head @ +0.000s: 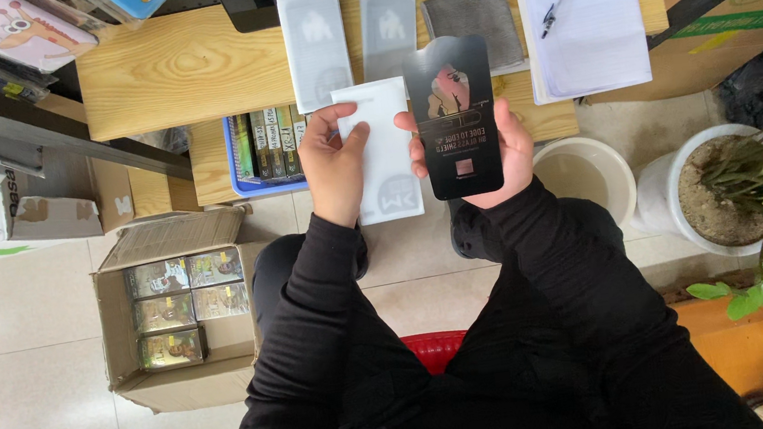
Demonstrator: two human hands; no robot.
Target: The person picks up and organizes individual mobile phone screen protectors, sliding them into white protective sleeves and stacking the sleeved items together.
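Worktop (pixel 189 68) far, carton (pixel 171 318) near left on floor. Right hand (pixel 504 146), fingers wrapped round black sleeve (pixel 455 118), upright. Left hand (pixel 334 167) pinching white pack (pixel 381 151) just beside it, over lap. Best keep sleeve steady, hold both by edges, faces untouched.

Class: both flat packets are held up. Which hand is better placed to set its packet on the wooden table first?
Probably the left hand: its white sleeve is nearer the wooden table edge.
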